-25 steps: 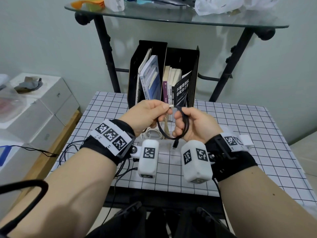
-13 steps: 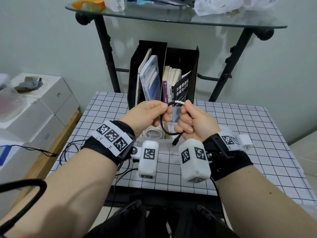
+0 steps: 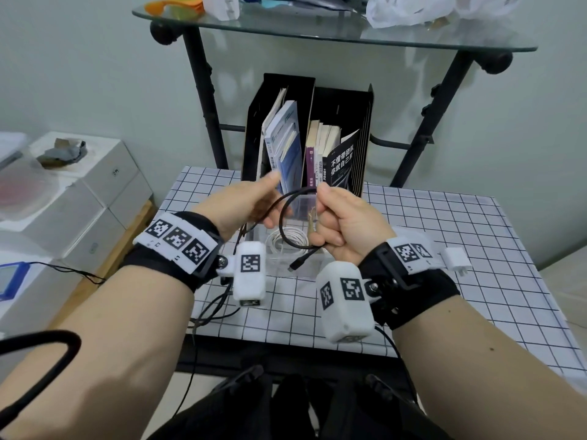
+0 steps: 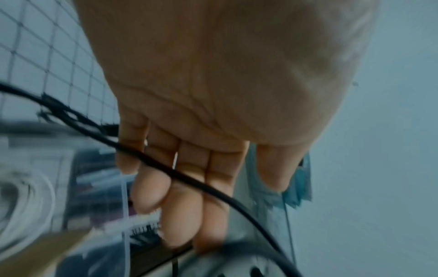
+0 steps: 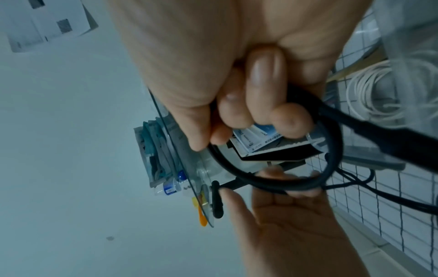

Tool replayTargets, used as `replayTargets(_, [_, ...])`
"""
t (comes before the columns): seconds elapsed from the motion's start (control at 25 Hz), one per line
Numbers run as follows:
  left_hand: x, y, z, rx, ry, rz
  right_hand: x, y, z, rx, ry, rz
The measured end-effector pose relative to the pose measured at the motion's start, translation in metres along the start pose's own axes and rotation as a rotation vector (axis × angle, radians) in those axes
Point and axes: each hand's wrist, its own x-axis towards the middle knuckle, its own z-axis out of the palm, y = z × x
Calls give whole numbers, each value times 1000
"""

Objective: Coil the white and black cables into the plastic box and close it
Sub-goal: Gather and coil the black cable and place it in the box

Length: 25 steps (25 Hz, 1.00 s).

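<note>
Gripped in right hand [image 3: 344, 222]: black cable [image 3: 287, 236] loop; left hand [image 3: 244, 203] fingers straight

— What's that table [image 3: 476, 236] covered with?
— A white cloth with a black grid. On it stand a black file holder [image 3: 336, 100] with books, the clear plastic box [image 3: 286, 265], and a white charger plug [image 3: 455, 260] off to the right.
</note>
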Motion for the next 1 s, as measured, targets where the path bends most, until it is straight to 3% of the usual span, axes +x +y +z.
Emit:
replayTargets(0.12, [-5, -12, -16, -19, 136, -40, 0, 4, 6, 22, -21, -35])
replayTargets(0.24, [-6, -26, -33, 118, 263, -88, -2, 3, 12, 53, -16, -60])
replayTargets(0.4, [-21, -47, -55, 97, 343, -124, -1, -1, 12, 96, 30, -86])
replayTargets(0.6, [-33, -51, -60, 335, 296, -142, 3, 3, 18, 122, 36, -100])
replayTargets(0.8, [-12, -70, -40, 564, 119, -374, 1, -1, 15, 141, 41, -86])
replayTargets(1.0, [19, -85, -3, 735, 118, -505, -6, -2, -5, 125, 102, -34])
